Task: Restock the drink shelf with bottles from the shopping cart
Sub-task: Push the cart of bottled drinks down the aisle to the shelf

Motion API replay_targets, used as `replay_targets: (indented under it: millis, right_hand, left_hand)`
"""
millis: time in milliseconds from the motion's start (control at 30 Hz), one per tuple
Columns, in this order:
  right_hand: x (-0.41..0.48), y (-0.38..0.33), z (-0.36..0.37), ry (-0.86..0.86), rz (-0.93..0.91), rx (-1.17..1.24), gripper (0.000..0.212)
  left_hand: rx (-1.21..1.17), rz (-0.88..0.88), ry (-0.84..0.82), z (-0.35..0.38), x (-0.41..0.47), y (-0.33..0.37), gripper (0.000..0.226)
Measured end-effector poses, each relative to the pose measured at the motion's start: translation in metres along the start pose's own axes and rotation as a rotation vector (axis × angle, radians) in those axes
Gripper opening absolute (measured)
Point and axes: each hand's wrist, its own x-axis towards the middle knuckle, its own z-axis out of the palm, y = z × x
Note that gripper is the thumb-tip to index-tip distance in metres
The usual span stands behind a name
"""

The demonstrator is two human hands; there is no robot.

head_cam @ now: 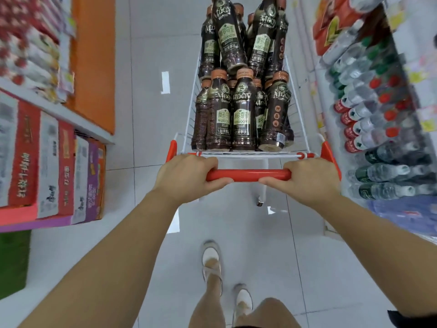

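On my feed the handle bar (pixel 248 175) reads as smooth, glossy red plastic, and the cart basket (pixel 250 156) as thin wire with a white coating. The coffee bottles (pixel 243 114) look like dark plastic wrapped in shiny printed film, their caps (pixel 244 73) a duller copper-brown. The floor (pixel 146 55) is pale tile with a soft sheen. I take the boxes (pixel 47 162) on the left for printed cardboard and the water bottles (pixel 378 171) on the right for clear plastic.

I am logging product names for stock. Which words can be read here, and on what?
"MDOY COFFEE": coffee bottles in the cart.
"MOBUOQIY": their green labels, end hidden.
"丝滑拿铁": below it, same labels.
Boxes on left, shelf bottles on right: blurred, unreadable.
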Motion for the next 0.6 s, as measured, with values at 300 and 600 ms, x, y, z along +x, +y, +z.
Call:
replay_targets:
  millis: [300, 600]
  right_hand:
    - [0.116, 0.061, -0.029, 0.061, 0.035, -0.008, 0.08]
    - [0.223, 0.113, -0.072, -0.008, 0.01, 0.015, 0.082]
  left_hand:
    - [0.04, 0.017, 0.006, -0.045, 0.129, -0.02, 0.052]
    - [0.032, 0.01, 0.03, -0.079, 0.243, -0.043, 0.058]
